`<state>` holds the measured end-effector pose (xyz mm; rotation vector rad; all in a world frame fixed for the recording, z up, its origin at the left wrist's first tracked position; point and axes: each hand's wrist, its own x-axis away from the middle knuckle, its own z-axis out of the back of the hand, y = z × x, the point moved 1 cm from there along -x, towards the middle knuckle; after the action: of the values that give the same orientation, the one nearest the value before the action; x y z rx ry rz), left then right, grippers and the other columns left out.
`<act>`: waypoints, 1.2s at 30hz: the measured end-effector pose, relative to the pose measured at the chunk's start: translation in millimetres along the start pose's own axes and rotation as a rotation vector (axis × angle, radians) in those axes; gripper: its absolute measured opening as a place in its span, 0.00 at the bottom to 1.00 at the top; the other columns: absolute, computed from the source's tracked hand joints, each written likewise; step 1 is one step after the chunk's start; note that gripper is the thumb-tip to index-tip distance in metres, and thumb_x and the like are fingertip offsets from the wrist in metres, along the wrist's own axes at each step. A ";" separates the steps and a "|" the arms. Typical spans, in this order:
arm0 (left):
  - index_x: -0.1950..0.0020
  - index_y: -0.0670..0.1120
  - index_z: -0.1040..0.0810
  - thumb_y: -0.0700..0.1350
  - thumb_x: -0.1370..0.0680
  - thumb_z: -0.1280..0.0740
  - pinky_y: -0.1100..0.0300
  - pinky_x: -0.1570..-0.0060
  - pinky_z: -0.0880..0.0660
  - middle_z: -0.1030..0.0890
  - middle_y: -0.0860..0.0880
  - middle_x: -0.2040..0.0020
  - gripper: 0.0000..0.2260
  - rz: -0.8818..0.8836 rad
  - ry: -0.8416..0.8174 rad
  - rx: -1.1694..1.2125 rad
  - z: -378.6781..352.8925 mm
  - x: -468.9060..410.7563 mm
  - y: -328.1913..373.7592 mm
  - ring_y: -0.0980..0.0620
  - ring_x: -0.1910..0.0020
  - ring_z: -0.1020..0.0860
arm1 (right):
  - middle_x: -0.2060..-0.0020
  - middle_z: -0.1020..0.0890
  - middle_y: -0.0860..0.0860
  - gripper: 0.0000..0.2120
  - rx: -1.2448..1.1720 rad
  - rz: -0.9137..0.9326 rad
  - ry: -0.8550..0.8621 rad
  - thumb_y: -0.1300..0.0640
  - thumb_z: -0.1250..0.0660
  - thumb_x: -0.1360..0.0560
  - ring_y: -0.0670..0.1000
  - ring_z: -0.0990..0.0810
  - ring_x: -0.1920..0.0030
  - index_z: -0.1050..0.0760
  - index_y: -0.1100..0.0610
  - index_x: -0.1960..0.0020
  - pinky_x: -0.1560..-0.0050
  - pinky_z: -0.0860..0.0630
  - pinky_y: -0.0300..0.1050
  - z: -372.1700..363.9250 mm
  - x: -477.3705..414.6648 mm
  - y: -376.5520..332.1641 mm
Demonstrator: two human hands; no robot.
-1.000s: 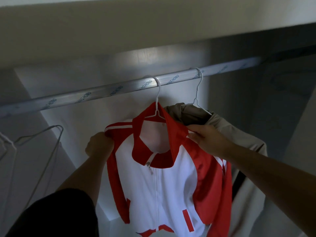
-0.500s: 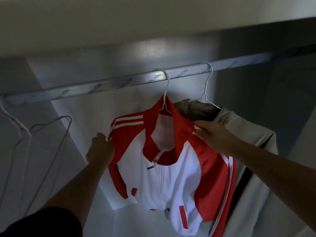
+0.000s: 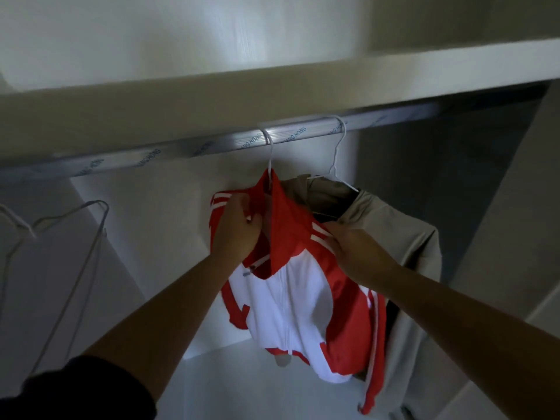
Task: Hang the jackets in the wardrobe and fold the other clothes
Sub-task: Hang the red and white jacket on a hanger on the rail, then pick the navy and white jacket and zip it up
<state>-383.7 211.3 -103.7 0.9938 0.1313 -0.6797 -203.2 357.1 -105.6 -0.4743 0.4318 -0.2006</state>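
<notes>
A red and white jacket (image 3: 297, 298) hangs on a white wire hanger (image 3: 269, 153) from the wardrobe rail (image 3: 181, 150). My left hand (image 3: 236, 228) grips the jacket's red collar at its left side. My right hand (image 3: 348, 247) pinches the striped right shoulder of the same jacket. Just behind it to the right a beige jacket (image 3: 406, 237) hangs on a second wire hanger (image 3: 338, 156).
Two bare wire hangers (image 3: 75, 253) hang at the far left of the rail. A white shelf (image 3: 272, 92) runs right above the rail. The wardrobe's back wall (image 3: 157, 237) and right side panel (image 3: 500, 207) close the space in.
My left hand moved from the jacket's left shoulder up and right to its collar. The camera dropped lower, so the rail and jackets sit further right in view.
</notes>
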 end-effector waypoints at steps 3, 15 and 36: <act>0.40 0.44 0.26 0.45 0.20 0.38 0.57 0.46 0.25 0.20 0.49 0.49 0.10 0.091 -0.062 -0.054 -2.7 7.9 8.2 0.51 0.51 0.21 | 0.41 0.21 0.59 0.20 0.043 -0.135 -0.113 0.60 0.45 0.19 0.59 0.22 0.43 0.37 0.59 0.27 0.47 0.33 0.40 1.4 20.3 -14.6; 0.37 0.47 0.27 0.36 0.21 0.37 0.71 0.54 0.28 0.25 0.52 0.44 0.14 0.262 0.017 0.301 11.7 201.6 117.7 0.53 0.45 0.25 | 0.53 0.19 0.50 0.14 -0.601 -0.494 0.050 0.64 0.45 0.19 0.42 0.20 0.59 0.30 0.55 0.35 0.58 0.26 0.28 64.2 234.2 -48.3; 0.56 0.43 0.22 0.32 0.23 0.38 0.63 0.58 0.23 0.17 0.46 0.60 0.08 -0.043 -1.344 0.566 -176.5 747.0 488.3 0.54 0.62 0.19 | 0.65 0.20 0.52 0.15 -0.656 -1.284 1.215 0.70 0.45 0.21 0.46 0.21 0.69 0.24 0.57 0.55 0.66 0.23 0.41 291.3 873.0 -99.1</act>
<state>524.6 180.0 -144.8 0.8697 -1.2740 -1.3329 695.7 138.1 -133.5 -1.2273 1.3539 -1.6773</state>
